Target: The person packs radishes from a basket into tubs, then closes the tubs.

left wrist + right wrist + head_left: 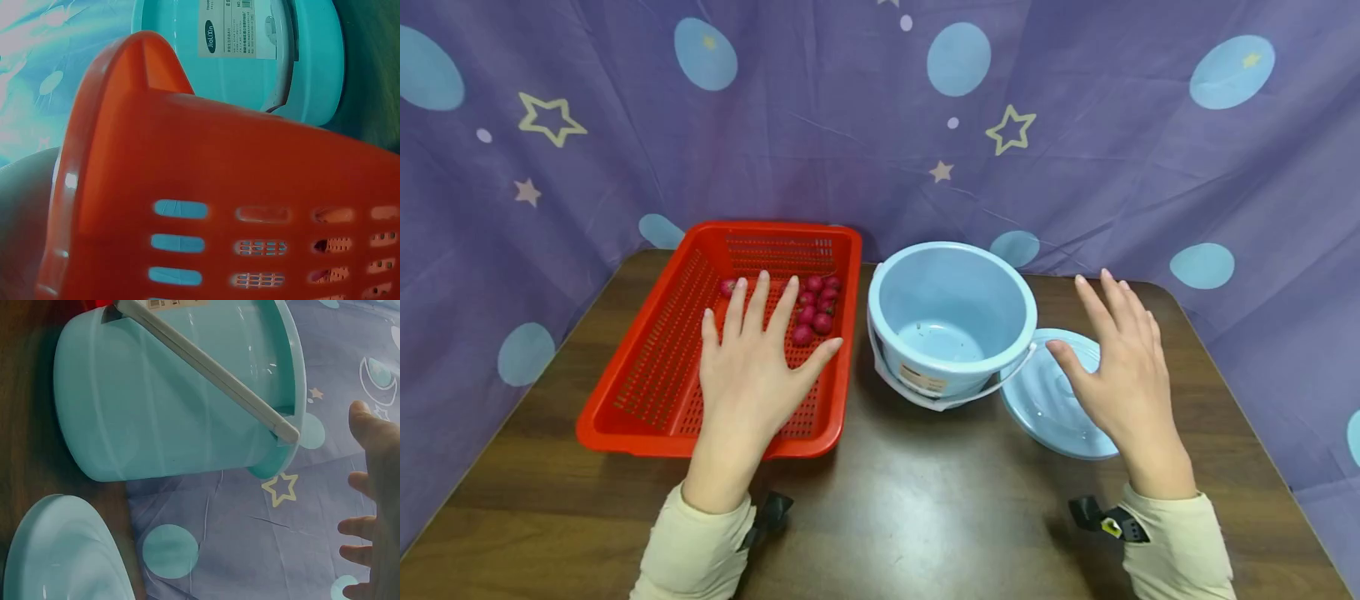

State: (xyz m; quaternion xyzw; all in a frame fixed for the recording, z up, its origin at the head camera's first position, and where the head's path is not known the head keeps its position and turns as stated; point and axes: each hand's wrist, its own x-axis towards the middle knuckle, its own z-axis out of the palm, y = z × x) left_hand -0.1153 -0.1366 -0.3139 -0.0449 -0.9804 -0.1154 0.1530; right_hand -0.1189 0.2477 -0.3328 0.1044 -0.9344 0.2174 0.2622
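In the head view my left hand [751, 367] hovers over the red plastic basket [647, 442], fingers spread, holding nothing. Several small red radishes [822, 322] lie inside the basket, mostly toward its right wall; one more [727, 287] shows beyond my fingertips. My right hand [1123, 375] is held up over the light blue lid [1037, 408], its fingers extended and its palm free. Between the hands stands a light blue bucket [955, 367], upright and uncovered, with a few dark specks on its floor. The right wrist view shows the bucket's pale handle [212, 369] hanging down its side.
Everything stands on a brown wooden table [917, 517]. A purple curtain [850, 125] with stars and blue ovals hangs right behind it. The bucket stands close beside the basket's right rim, and the lid lies flat just right of the bucket.
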